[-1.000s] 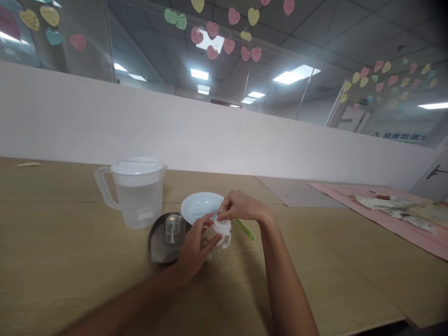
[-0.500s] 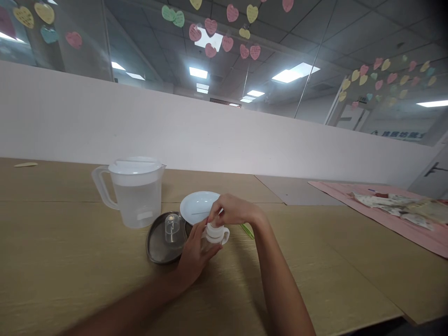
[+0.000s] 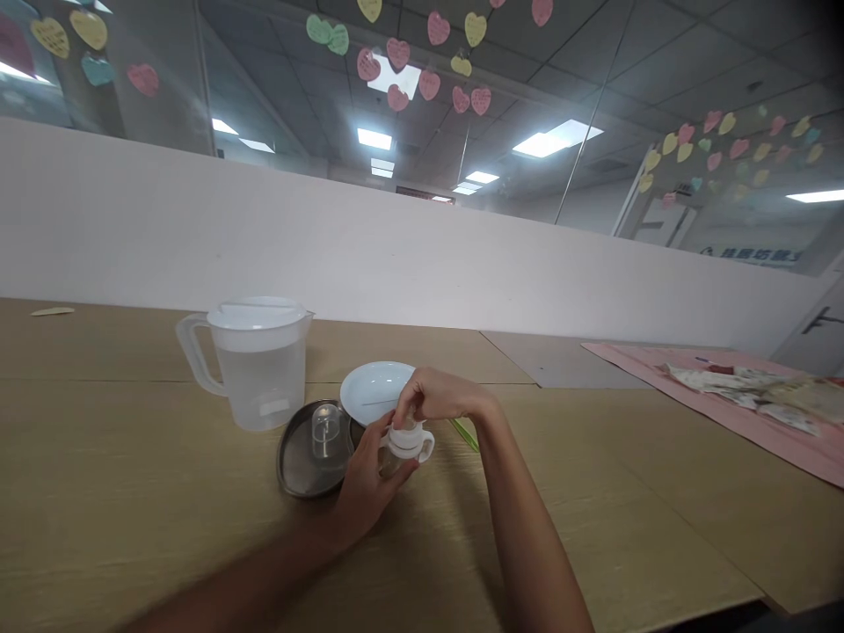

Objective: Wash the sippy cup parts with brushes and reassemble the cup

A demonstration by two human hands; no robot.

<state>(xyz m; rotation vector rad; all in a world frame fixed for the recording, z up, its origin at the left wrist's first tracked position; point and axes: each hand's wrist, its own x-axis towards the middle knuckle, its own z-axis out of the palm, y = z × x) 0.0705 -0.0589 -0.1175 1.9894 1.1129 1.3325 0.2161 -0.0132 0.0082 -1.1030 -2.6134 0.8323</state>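
Note:
A small clear baby bottle (image 3: 403,443) with a white collar and a white side handle stands on the table in front of me. My left hand (image 3: 370,475) wraps round its body from the left. Over the bottle's top, my right hand (image 3: 432,396) is bent down with its fingers closed in a pinch at the collar. A bit of translucent material shows beneath those fingertips, mostly hidden by them. Left of the bottle, a clear domed cap (image 3: 325,429) rests on a kidney-shaped metal tray (image 3: 300,466).
Behind the hands sits a white plate (image 3: 369,382) with a thin rod on it. A lidded plastic pitcher (image 3: 260,374) stands at back left. Something green (image 3: 465,434) lies beside my right wrist. Farther right, a pink cloth (image 3: 692,413) bears several items. A white wall (image 3: 396,255) closes off the back.
Both hands stay at the bottle. My right fingers have shifted very slightly at its top. The whole view has moved a few pixels.

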